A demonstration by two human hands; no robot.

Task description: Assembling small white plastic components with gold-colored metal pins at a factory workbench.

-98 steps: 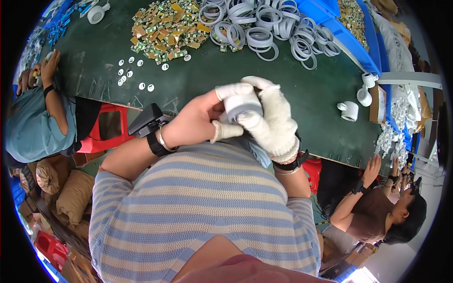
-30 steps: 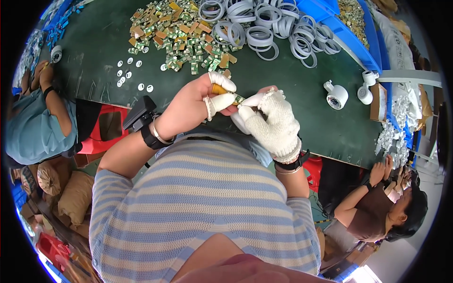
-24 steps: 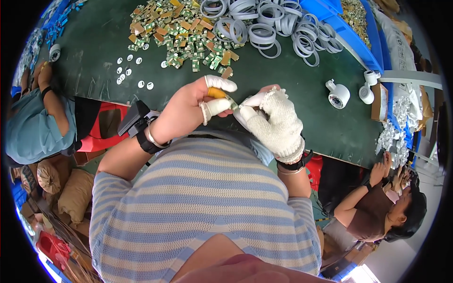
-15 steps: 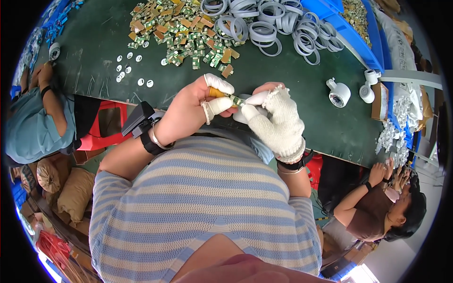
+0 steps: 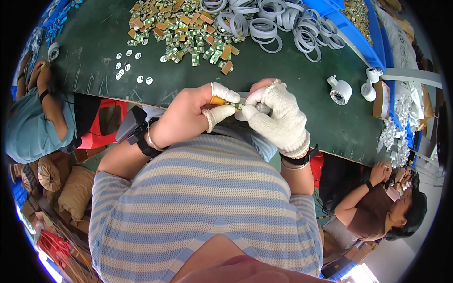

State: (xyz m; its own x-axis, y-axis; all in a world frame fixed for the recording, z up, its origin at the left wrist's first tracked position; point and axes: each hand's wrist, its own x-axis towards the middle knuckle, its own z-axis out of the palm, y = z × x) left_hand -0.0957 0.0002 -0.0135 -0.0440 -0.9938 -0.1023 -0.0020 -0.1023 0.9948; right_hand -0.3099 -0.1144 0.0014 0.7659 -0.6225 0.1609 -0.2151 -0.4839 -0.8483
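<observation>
My left hand (image 5: 191, 112), with white coverings on its thumb and forefinger, pinches a small green circuit board (image 5: 239, 105) near the table's front edge. Something yellow-orange (image 5: 218, 100) shows between those two fingers; I cannot tell whether it is a part or a finger covering. My right hand (image 5: 281, 115) wears a white knitted glove, its fingers closed at the board's right end. A smooth grey rounded piece (image 5: 263, 108) shows between the gloved fingers, mostly covered by them. Whether the board touches this piece is hidden.
Beyond my hands lie a heap of circuit boards (image 5: 196, 35) and several grey rings (image 5: 264, 30). White discs (image 5: 127, 67) are scattered leftward. White lamp heads (image 5: 339, 90) stand right, near a blue bin (image 5: 368, 52). People sit on both sides, a teal sleeve (image 5: 40, 120) at left.
Both hands have come slightly nearer to me and levelled out. The right fingers have shifted, and more of the grey piece shows between them. The left hand keeps its pinch on the board.
</observation>
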